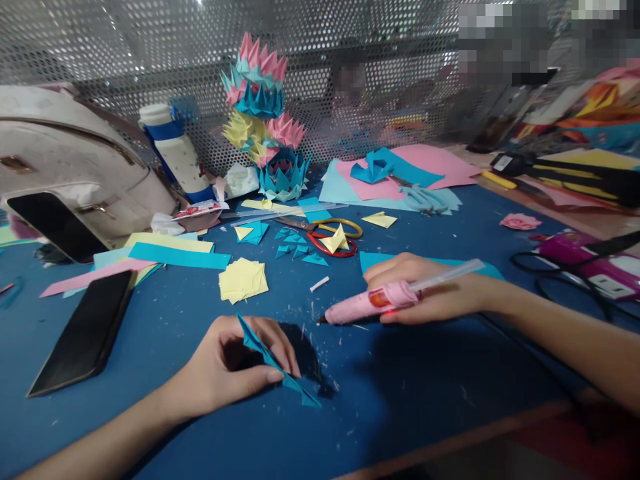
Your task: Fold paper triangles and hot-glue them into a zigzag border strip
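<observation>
Between the thumb and fingers of my left hand (pixel 240 360) is a strip of folded blue paper triangles (pixel 273 360), slanting down to the right just over the blue table (pixel 200 440). My right hand (pixel 430 293) is wrapped round a pink hot glue gun (pixel 370 303). A clear glue stick (pixel 450 272) pokes out of its back, and a red light glows on its side. Its dark nozzle points left, toward the blue strip but apart from it. Several small folded blue triangles (pixel 300 251) and a stack of yellow paper squares (pixel 243 280) lie beyond my hands.
Scissors (pixel 333 243) with red and yellow handles lie mid-table under a yellow folded piece. Tiered paper flowers (pixel 280 173) stand at the back beside a bottle (pixel 175 153). A black phone (pixel 85 333) rests at left. A purple power strip (pixel 590 260) with black cable is at right.
</observation>
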### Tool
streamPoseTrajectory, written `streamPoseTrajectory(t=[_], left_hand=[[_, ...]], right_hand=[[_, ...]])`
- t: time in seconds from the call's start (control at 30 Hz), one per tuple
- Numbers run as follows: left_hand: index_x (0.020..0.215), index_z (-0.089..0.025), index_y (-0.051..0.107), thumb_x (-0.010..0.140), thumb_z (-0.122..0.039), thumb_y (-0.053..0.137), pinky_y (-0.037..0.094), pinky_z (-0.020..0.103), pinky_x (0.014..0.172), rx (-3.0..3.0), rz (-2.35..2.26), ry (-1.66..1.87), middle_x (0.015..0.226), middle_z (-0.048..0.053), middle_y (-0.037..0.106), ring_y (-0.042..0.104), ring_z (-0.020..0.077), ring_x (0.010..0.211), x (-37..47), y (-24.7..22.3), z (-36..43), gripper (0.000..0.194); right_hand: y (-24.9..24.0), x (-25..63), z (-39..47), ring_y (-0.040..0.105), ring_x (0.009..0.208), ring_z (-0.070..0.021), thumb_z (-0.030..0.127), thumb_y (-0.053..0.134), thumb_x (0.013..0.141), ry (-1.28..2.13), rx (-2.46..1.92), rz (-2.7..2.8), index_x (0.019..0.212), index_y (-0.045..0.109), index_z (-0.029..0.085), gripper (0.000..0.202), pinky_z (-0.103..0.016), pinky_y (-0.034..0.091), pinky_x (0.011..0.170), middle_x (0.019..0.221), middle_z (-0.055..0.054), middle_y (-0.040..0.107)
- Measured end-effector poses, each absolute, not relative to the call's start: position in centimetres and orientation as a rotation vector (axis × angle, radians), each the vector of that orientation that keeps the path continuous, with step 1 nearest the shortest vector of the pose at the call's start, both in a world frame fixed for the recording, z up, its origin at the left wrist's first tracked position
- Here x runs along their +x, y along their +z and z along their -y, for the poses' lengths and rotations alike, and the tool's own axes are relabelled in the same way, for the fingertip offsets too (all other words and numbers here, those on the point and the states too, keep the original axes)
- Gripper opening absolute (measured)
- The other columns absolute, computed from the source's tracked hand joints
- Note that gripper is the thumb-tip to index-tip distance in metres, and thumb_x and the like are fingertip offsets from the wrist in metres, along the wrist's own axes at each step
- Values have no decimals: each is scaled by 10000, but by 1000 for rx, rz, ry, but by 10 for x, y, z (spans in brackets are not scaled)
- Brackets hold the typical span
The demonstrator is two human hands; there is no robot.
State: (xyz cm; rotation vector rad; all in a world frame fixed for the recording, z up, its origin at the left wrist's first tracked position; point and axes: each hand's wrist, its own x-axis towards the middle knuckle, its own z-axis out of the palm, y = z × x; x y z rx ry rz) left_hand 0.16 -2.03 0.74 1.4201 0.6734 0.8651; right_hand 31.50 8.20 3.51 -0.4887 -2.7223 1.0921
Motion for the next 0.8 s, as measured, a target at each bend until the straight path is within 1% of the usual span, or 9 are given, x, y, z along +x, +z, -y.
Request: streamPoseTrajectory(t=[0.13, 0.3, 0.43, 0.57, 0.63, 0.73, 0.8], left_hand=[[854, -183, 735, 874, -218, 711, 555, 406, 785, 1447, -673, 865, 838, 108, 725, 689, 238, 810, 2, 9, 20, 47], [859, -186, 729, 877, -202, 702, 541, 374, 781, 1481, -675, 851, 861, 99, 720, 677, 222, 820, 2, 10, 18, 36], [845, -184, 717, 887, -228, 693, 539, 368, 769, 1516, -684, 848, 849, 97, 711, 671, 221, 809, 2, 10, 17, 66], [840, -183, 697, 892, -232, 684, 533, 331, 764, 1567, -748, 859, 847, 80, 704, 666, 203, 815, 3, 8, 20, 73], [902, -190, 677, 877, -246, 702, 526, 295, 738, 1543, -877, 899, 877, 64, 693, 658, 183, 804, 4, 5, 21, 66], [1143, -224, 579, 864, -269, 711, 500, 278, 724, 1504, -1103, 1011, 844, 16, 652, 625, 160, 764, 3, -2, 17, 312], [1267, -246, 492, 865, -270, 696, 479, 311, 797, 1569, -1232, 1073, 872, 5, 643, 615, 173, 823, 1, -5, 11, 452]], right_hand=[[38, 316, -83, 421, 613, -98, 363, 586, 949, 1083, -404, 2769, 705, 504, 164, 325, -251, 288, 588, 686, 17, 460], [37, 317, -83, 439, 631, -108, 317, 578, 933, 1012, -403, 2817, 804, 635, 161, 210, -241, 303, 608, 704, 3, 501], [35, 318, -82, 414, 590, -102, 328, 588, 921, 968, -373, 2777, 755, 634, 165, 238, -235, 288, 580, 658, 13, 467], [35, 318, -82, 441, 638, -112, 328, 582, 932, 960, -370, 2797, 844, 667, 156, 211, -244, 303, 614, 702, -2, 504], [37, 317, -82, 443, 652, -119, 351, 562, 946, 930, -373, 2794, 843, 650, 158, 236, -248, 304, 619, 707, -6, 506], [40, 315, -80, 406, 624, -124, 412, 501, 979, 829, -395, 2771, 764, 586, 168, 336, -254, 291, 597, 676, -4, 476], [41, 314, -80, 396, 613, -120, 421, 488, 992, 771, -424, 2761, 735, 544, 173, 362, -249, 295, 592, 668, 2, 467]])
